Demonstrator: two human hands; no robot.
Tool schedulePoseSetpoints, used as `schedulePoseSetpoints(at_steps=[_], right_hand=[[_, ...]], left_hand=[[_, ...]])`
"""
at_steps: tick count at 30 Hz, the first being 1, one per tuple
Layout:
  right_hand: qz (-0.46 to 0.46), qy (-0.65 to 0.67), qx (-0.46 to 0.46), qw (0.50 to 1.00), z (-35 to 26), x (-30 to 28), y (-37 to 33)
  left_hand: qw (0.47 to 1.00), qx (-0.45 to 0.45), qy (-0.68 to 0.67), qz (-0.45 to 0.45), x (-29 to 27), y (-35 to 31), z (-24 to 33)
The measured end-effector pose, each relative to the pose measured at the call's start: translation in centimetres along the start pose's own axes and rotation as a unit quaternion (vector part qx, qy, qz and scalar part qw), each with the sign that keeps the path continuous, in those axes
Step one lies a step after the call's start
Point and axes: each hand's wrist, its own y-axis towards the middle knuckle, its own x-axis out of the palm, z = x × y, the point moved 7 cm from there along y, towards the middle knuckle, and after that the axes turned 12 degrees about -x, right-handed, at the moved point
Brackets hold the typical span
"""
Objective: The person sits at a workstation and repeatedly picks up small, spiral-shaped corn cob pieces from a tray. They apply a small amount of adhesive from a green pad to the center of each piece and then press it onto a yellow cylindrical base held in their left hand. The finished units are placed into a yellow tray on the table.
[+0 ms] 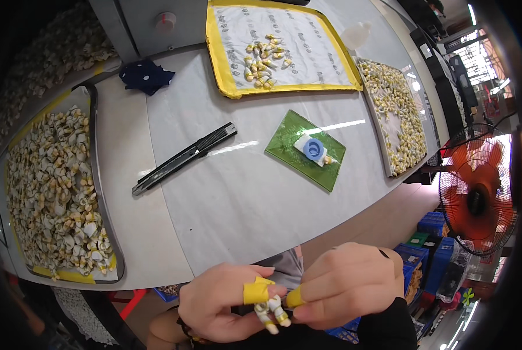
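Observation:
Close to my body, near the lower edge, my left hand (pixel 223 300) is closed on a small white figurine part (pixel 266 314) with yellowish tips, gripped between thumb and fingers. My right hand (pixel 348 283) is beside it, thumb and fingertips pinched together close to the part. Whatever the right fingers hold, if anything, is hidden. Yellow tape wraps a finger on each hand. Beyond my hands, a green glass plate (pixel 281 137) lies on the table, bearing a white pad with a blue round piece (pixel 313 149). A black utility knife (pixel 185 157) lies left of the plate.
A tray (pixel 106 233) heaped with similar parts is at the left. At the back lies a yellow-edged tray (pixel 229 76) with a small group of parts; another full tray (pixel 383 154) is on the right. A dark blue cloth (pixel 147 77) and an orange fan (pixel 476 195) are also visible.

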Motion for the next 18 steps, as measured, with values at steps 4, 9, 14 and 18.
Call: schedulePoseSetpoints(at_steps=[4, 9, 14, 18], right_hand=[[0.057, -0.002, 0.007, 0.998, 1.1, -0.8, 0.1], [0.064, 0.012, -0.009, 0.998, 1.3, 0.2, -1.0], [0.042, -0.087, -0.064, 0.993, -0.3, 0.6, -1.0], [0.007, -0.128, -0.095, 0.987, -1.1, 0.8, -0.7]], left_hand=[[0.977, -0.054, -0.171, 0.113, 0.2, -0.5, -0.4], [0.954, -0.084, -0.261, 0.12, 0.3, -0.6, -0.8], [0.947, -0.101, -0.285, 0.106, 0.7, -0.8, -1.1], [0.94, -0.137, -0.296, 0.098, 1.2, -1.6, -1.5]])
